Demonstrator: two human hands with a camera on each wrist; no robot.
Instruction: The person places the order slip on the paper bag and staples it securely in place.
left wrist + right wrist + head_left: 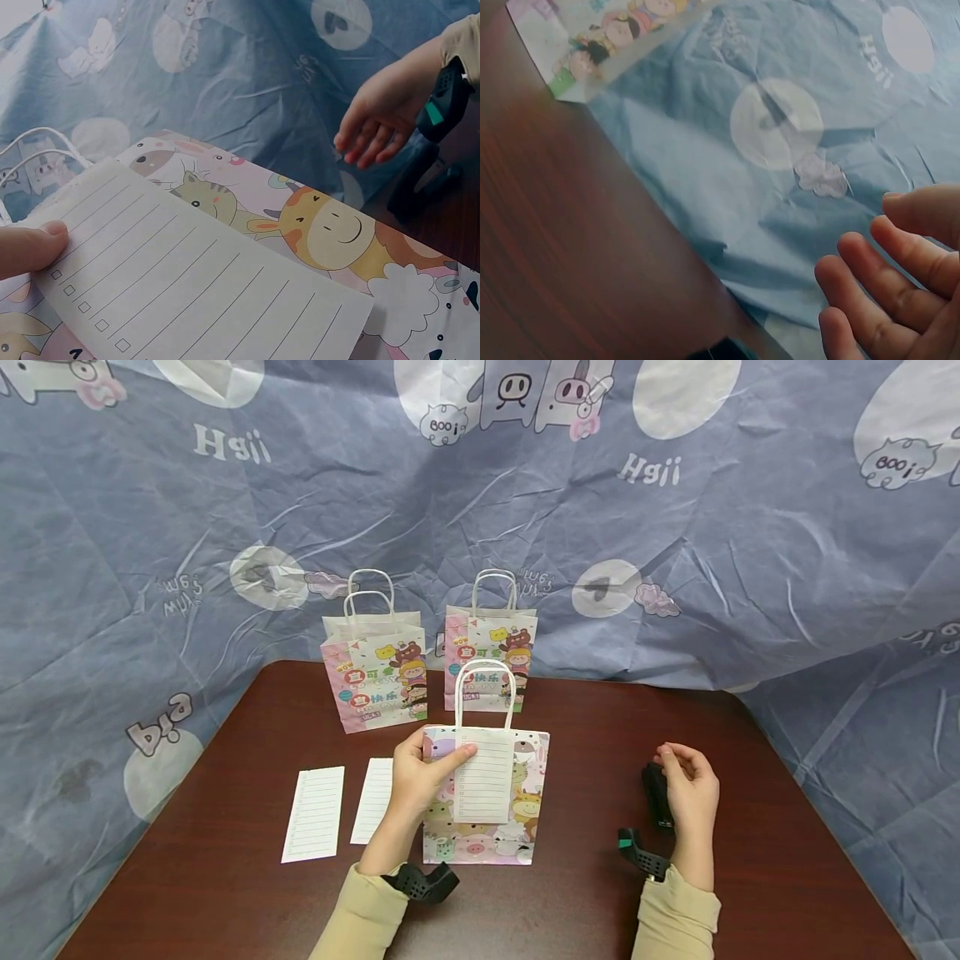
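Observation:
My left hand pinches a small paper gift bag with cartoon animals and a lined checklist sheet laid against its front. The thumb presses the sheet near its upper left edge; the other fingers are hidden behind the bag. White twisted handles rise above the sheet. Over the right side of the table, my right hand is held with loosely bent fingers and nothing in them. Beside and below it lies a black stapler, partly covered by the hand in the head view.
Two lined sheets lie left of my left forearm: one whole sheet and one partly covered sheet. Behind stand gift bags with cartoon figures, a left bag and a right bag. A blue printed cloth hangs behind the brown table.

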